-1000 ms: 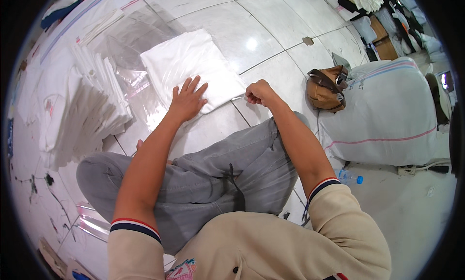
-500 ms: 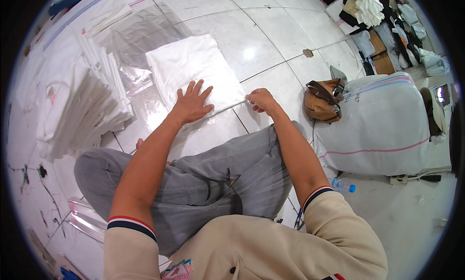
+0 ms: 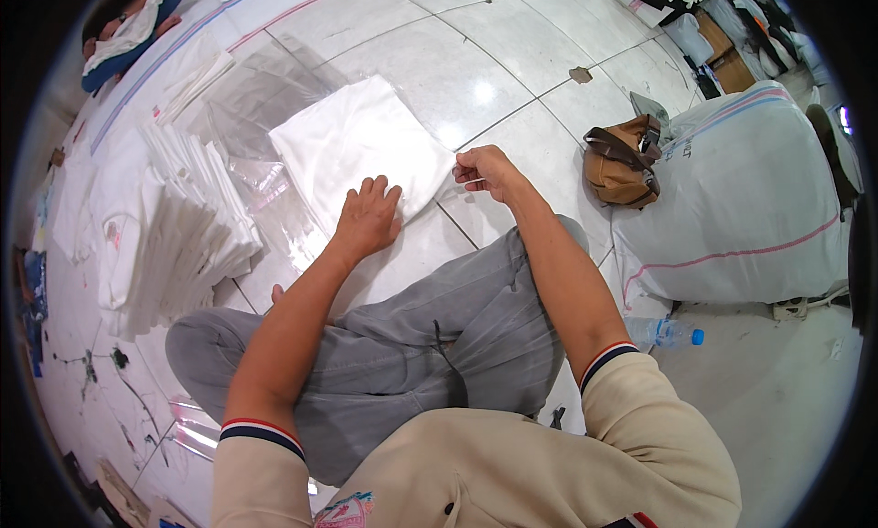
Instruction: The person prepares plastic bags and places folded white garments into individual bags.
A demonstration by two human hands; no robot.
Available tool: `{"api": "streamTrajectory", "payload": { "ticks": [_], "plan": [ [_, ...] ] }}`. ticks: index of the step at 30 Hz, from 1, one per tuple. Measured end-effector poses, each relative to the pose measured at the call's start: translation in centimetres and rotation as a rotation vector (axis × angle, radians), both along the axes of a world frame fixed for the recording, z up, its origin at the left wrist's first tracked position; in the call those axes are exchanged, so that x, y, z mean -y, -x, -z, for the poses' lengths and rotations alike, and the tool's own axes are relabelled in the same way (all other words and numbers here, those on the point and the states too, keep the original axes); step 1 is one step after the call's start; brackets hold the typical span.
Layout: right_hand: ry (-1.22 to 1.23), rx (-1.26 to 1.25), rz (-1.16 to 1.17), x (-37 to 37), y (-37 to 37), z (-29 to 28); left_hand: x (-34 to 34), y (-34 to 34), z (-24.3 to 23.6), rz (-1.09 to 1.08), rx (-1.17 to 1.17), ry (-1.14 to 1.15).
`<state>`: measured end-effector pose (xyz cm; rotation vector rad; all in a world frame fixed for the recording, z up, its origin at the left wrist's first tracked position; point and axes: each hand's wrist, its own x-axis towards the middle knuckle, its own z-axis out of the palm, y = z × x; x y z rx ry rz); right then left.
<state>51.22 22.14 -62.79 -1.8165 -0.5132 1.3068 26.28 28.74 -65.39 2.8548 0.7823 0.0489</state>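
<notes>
In front of my crossed legs, a folded white garment (image 3: 361, 139) lies on the floor, with clear film showing around its edges. My left hand (image 3: 370, 219) rests on its near edge, fingers loosely spread. At the right corner, my right hand (image 3: 487, 173) is closed in a pinch on that corner, which is pulled to a point; whether cloth, film or both is between the fingertips is too small to tell. Clear plastic bags (image 3: 247, 103) lie flat beyond and left of the garment. A tall stack of folded white garments (image 3: 174, 245) stands to the left.
A brown bag (image 3: 622, 167) leans against a large white sack (image 3: 732, 217) on the right. A water bottle (image 3: 663, 332) lies near my right elbow. Bundles and boxes (image 3: 722, 48) fill the far right. Part of another person (image 3: 137, 30) shows at the far left.
My left hand has slid toward me, from the garment's middle to its near edge. My right hand has moved slightly away from me at the corner, and the garment's near edge has shifted.
</notes>
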Motion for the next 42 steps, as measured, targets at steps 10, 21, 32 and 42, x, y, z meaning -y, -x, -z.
{"api": "streamTrajectory", "payload": {
  "ticks": [10,21,32,42],
  "plan": [
    [0.091,0.217,-0.039,-0.5,-0.3,1.5,-0.5,0.1,0.0,-0.020,-0.041,0.090],
    [0.188,0.440,-0.237,-0.6,-1.7,3.3,-4.1,1.5,1.3,-0.018,0.301,0.388],
    [-0.328,0.951,-0.218,-0.2,1.3,2.3,-6.5,1.5,2.1,-0.173,0.365,0.414],
    [-0.536,0.800,-0.705,-3.1,10.0,2.1,-8.7,2.5,3.0,-0.295,0.359,0.858]
  ]
}}
